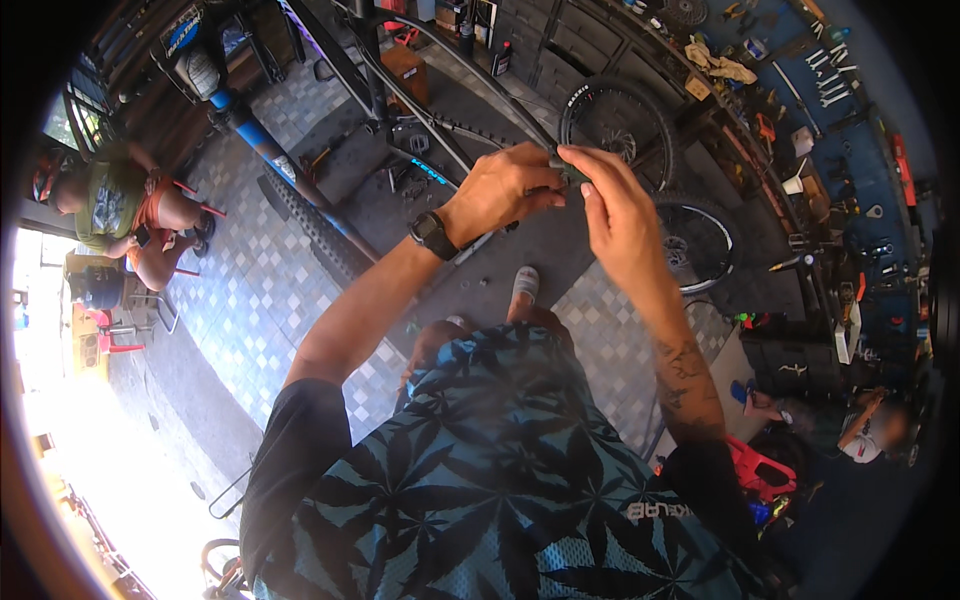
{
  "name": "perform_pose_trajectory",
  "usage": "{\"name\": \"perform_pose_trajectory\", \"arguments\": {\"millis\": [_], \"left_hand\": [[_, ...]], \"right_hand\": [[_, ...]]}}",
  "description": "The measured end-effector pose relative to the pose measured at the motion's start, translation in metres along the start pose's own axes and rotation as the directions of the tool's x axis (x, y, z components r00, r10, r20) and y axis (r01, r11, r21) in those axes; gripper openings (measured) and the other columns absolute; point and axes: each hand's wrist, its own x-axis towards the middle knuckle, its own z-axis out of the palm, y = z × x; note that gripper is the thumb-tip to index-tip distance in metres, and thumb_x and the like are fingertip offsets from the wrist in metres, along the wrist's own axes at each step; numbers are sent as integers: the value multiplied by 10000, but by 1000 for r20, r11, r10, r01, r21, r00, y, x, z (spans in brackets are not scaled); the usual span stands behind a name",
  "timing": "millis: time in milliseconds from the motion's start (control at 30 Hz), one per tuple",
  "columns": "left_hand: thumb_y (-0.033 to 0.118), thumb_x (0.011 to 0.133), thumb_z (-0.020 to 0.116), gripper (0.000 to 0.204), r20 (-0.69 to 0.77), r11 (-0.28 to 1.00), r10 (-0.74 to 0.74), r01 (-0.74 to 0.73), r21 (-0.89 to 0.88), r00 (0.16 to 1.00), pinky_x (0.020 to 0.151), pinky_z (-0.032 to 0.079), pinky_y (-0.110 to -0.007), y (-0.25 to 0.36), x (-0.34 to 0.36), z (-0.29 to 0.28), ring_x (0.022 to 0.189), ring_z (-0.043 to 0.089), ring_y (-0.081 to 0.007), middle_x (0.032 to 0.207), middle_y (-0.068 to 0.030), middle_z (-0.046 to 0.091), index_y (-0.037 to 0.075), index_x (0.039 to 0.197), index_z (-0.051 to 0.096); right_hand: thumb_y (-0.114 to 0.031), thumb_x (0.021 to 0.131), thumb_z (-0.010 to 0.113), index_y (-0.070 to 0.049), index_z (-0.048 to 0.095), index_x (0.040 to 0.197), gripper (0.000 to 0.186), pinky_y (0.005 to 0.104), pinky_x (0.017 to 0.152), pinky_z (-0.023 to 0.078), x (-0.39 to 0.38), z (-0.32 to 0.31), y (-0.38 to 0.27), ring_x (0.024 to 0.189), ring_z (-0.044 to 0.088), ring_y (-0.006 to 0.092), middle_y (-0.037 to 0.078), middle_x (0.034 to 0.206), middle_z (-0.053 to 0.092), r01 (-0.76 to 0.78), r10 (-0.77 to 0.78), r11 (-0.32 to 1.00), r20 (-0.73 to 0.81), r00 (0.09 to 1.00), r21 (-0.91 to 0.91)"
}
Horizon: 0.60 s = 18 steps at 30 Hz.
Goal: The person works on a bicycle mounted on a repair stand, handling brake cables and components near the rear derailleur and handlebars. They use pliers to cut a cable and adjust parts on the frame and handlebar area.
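Observation:
A dark bicycle frame (455,152) with blue lettering stands in front of me, and one of its tubes runs down to my hands. My left hand (505,192), with a black watch (434,235) on its wrist, is curled closed by the end of that tube. What lies in its fingers is hidden. My right hand (618,208) faces it, its fingers stretched out and lying together, the thumb apart. Its fingertips reach the tube's end, though whether they touch it I cannot tell. A small dark part shows between the two hands.
A blue repair stand (262,145) rises at the left. Two wheels, one upper (640,115) and one lower (697,245), lie right of my hands. Tools crowd the bench (755,150) and wall. One person (120,195) sits at far left, another (868,428) at lower right.

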Motion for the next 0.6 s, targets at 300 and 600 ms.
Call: {"name": "perform_pose_trajectory", "arguments": {"millis": [300, 600], "left_hand": [[91, 805, 797, 191, -12, 999, 11, -12, -42, 1000, 802, 583, -466, -8, -4, 8, 977, 691, -361, 1006, -103, 704, 29, 977, 742], [224, 819, 879, 368, -232, 996, -73, 61, -59, 970, 879, 557, -399, -1, -12, -14, 1033, 681, -346, 1038, -114, 715, 84, 1136, 755]], "right_hand": [[-311, 1004, 672, -62, 633, 943, 260, 539, 1087, 420, -13, 87, 30, 979, 577, 308, 91, 939, 589, -83, -34, 976, -515, 857, -204], [-156, 1001, 672, 59, 600, 1191, 295, 496, 1137, 433, -11, 45, 40, 1169, 607, 281, 114, 1066, 658, -24, 110, 976, -397, 911, 215]]}}
